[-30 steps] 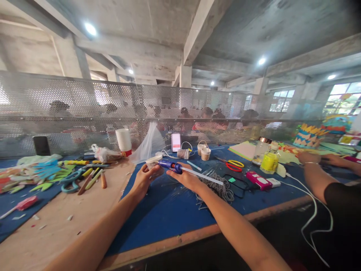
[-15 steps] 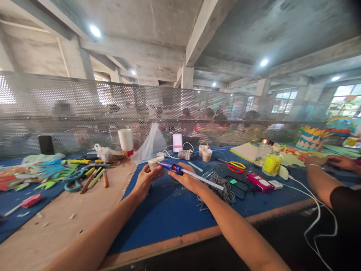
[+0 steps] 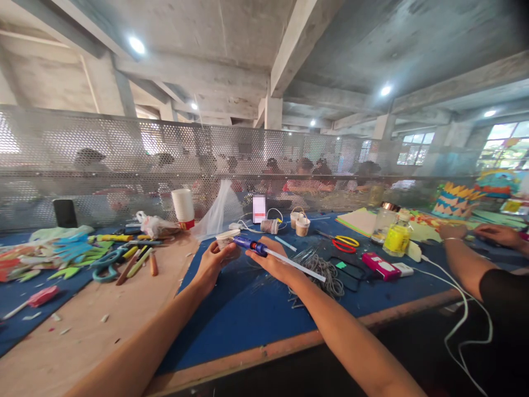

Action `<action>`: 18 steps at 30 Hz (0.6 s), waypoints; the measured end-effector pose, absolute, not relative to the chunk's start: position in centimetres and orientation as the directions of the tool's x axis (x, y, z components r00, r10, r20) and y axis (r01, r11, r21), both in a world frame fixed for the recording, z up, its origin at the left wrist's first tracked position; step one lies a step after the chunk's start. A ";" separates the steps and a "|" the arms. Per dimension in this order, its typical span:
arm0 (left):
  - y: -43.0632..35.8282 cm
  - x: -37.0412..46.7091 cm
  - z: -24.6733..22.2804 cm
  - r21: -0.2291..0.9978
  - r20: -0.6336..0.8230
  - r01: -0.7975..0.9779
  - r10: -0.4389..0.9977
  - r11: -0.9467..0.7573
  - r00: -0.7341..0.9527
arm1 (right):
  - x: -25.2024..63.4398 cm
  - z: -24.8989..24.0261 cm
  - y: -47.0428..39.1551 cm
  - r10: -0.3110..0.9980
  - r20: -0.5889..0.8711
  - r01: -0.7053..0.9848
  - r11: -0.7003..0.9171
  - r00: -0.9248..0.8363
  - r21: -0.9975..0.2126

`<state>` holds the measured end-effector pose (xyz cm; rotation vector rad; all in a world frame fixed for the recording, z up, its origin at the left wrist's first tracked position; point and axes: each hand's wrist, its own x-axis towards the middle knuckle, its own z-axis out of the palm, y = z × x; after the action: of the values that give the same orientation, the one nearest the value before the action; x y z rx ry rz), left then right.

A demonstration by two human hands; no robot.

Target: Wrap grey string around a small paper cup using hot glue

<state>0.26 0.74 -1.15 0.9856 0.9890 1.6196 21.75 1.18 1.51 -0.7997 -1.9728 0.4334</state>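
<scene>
My left hand [image 3: 215, 261] is closed round a small paper cup [image 3: 227, 237], its pale rim facing up. In my right hand [image 3: 268, 259] is a blue glue gun [image 3: 250, 245], its front end close against the cup's side. A long white glue stick [image 3: 300, 266] sticks out of the gun's back, over my right wrist. My right fingers are partly hidden behind the gun. Just right of that wrist lies a tangled heap of grey cord [image 3: 326, 274]. Beyond my hands stand two small cups with handles [image 3: 302, 226] and a spool of twine [image 3: 269, 226].
Red-and-yellow scissors [image 3: 345, 243], a magenta box [image 3: 381, 267] and glass jars [image 3: 397, 237] lie to the right. A co-worker's arms [image 3: 463, 259] reach in there. Blue-handled scissors [image 3: 105, 267], stacked paper cups [image 3: 183, 205] and tools are on the left. A perforated metal screen [image 3: 165, 165] stands behind.
My hands, the cup and the glue gun hold almost the same position. The view has shifted slightly. At the right, the co-worker's hands have moved a little apart.
</scene>
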 end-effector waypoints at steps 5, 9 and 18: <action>0.8 0.2 -1.3 0.930 0.150 -0.305 0.970 -0.205 -0.193 | 21.8 1.5 1.2 0.667 0.655 0.351 0.745 -0.356 -0.567; 0.7 0.2 -1.3 0.926 0.153 -0.315 0.970 -0.207 -0.190 | 21.8 1.5 1.2 0.673 0.645 0.359 0.739 -0.362 -0.569; 0.7 0.1 -1.3 0.931 0.142 -0.307 0.971 -0.196 -0.190 | 21.9 1.5 1.2 0.682 0.635 0.369 0.731 -0.363 -0.574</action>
<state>0.12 0.73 -1.26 0.9953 0.9870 1.5956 21.92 1.21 1.55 -0.8001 -1.9882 0.4168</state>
